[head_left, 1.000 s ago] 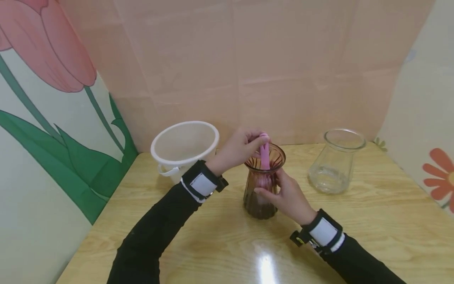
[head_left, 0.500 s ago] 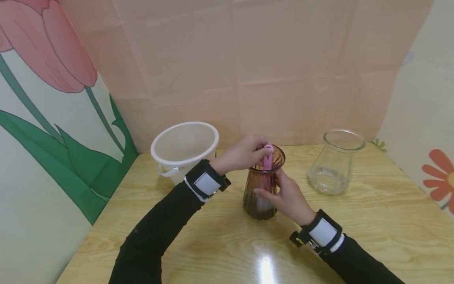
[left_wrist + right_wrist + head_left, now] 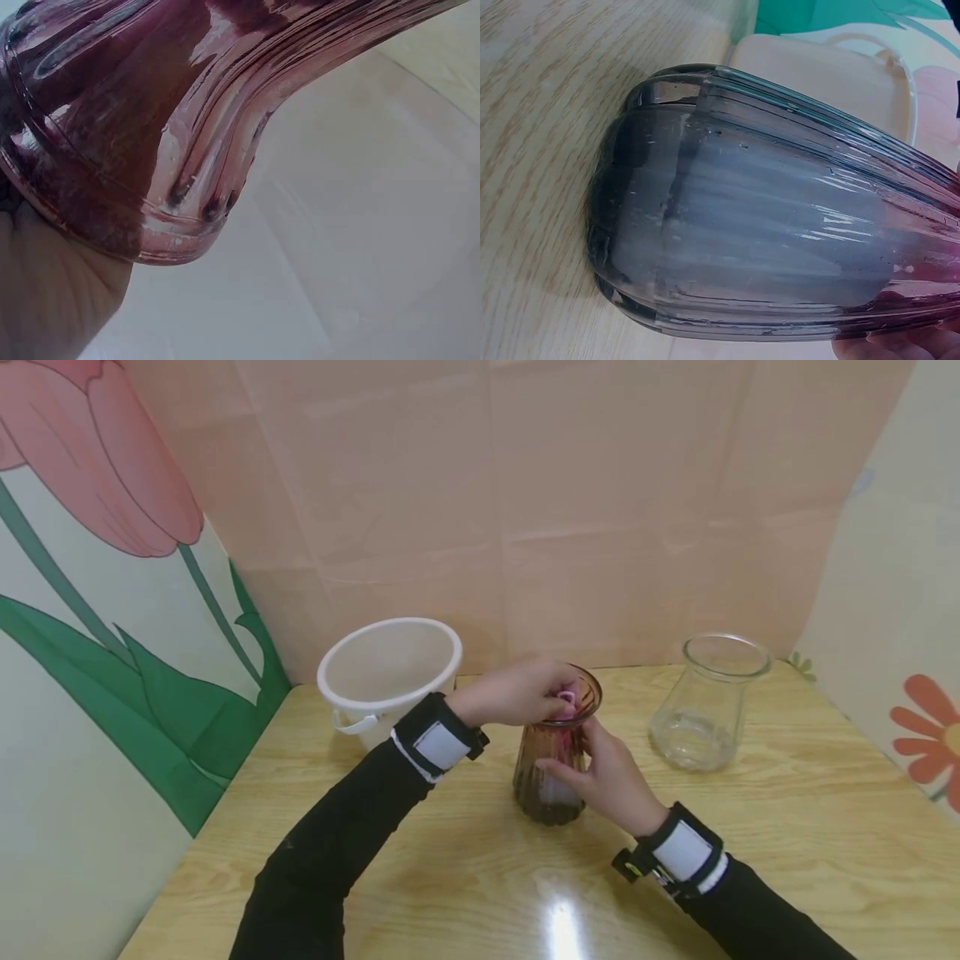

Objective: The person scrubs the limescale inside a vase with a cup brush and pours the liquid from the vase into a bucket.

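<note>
Your left hand sits right at the mouth of the ribbed purple vase, its fingers curled in a pinching grip on the top end of a pink brush. Only that pink tip shows above the rim, and the rest runs down inside the glass. Your right hand wraps the vase's near side, fingers curled round the narrow waist, and steadies it where it stands upright on the worktop, about the middle of it.

You appear to be working the brush deep inside the vase, with the head probably near the bottom; the wrist views show only cloudy ribbed glass, so I cannot tell whether it touches the base.

The next stroke calls for a firm hold from the right hand so the vase does not twist or tip, and for keeping the handle away from the rim as the left hand moves it.

The white bucket stands behind your left wrist, and the clear glass vase stands well apart to the right.
</note>
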{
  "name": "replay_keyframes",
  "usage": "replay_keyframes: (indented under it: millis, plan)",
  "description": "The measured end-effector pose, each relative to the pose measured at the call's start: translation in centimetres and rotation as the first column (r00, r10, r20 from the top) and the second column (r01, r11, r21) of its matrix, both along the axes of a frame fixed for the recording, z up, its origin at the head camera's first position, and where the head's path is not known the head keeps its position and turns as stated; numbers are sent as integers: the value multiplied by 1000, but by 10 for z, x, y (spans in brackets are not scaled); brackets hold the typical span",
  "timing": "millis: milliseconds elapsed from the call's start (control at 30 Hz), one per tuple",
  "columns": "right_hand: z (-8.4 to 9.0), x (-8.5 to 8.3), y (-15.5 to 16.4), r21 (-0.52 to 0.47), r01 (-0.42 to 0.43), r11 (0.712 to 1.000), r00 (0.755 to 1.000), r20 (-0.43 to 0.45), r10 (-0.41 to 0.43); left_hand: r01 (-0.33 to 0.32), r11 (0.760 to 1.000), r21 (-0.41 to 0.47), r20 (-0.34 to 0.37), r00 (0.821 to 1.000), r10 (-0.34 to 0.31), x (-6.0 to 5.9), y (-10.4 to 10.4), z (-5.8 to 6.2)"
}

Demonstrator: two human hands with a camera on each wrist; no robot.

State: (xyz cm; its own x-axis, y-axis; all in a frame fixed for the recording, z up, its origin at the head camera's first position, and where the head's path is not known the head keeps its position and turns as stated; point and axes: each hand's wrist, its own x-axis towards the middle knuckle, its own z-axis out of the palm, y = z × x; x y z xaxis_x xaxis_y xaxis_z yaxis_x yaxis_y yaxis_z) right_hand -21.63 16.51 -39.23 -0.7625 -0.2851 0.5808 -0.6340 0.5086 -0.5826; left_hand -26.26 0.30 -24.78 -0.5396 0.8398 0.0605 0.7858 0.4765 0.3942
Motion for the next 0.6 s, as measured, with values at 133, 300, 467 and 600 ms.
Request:
replay_keyframes:
  millis: [133,300,467,600]
  plan:
    - [1,0,1,-5,1,1000,1000,-5,-1,-1,1000,-12,6,1000,1,0,2,0]
    - [1,0,1,-6,-2,1000,1000,2,2,-19,999,-27,-10,1000,19,0,4,0]
    - [1,1,2,-2,-3,1000,1000,12,3,-36,999,-28,-36,999,35,2,5,0]
    - [1,0,3,2,9,1000,1000,14,-9,-50,999,-13,-45,998,49,3,6,0]
